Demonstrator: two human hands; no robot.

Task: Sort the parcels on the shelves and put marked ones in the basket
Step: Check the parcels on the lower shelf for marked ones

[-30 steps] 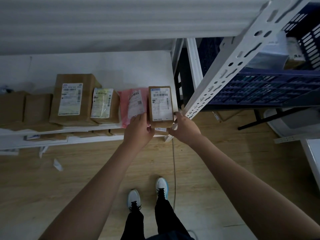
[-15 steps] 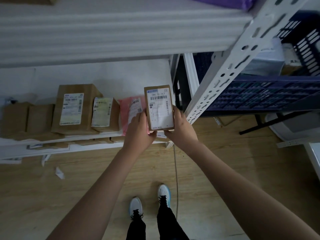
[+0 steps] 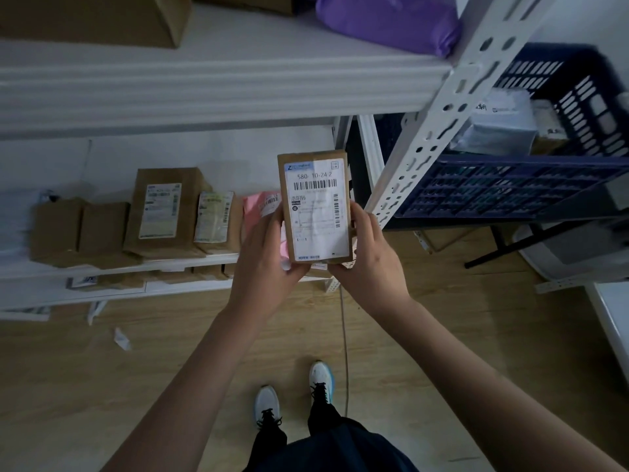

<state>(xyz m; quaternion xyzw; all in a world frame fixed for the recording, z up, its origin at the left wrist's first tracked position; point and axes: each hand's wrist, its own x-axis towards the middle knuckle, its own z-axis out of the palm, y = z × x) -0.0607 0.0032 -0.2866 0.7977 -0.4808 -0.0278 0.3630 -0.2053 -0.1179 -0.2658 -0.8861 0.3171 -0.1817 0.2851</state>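
The small print on the label of the brown parcel (image 3: 315, 206) is too fine to read below its top number, and the left hand (image 3: 269, 264) and right hand (image 3: 369, 253) cover its lower corners, while most of the pink parcel (image 3: 260, 212) behind is hidden by that hand and the box. On the upper shelf (image 3: 218, 83), the cardboard box (image 3: 102, 18) and the purple bag (image 3: 391, 22) are cut off by the top edge, and the labels on the lower shelf parcels (image 3: 163, 212) are blurred beyond reading. The blue basket (image 3: 531, 185) runs out of the right edge, its contents seen only in part behind the white upright (image 3: 439, 131), and no mark can be made out on any parcel.
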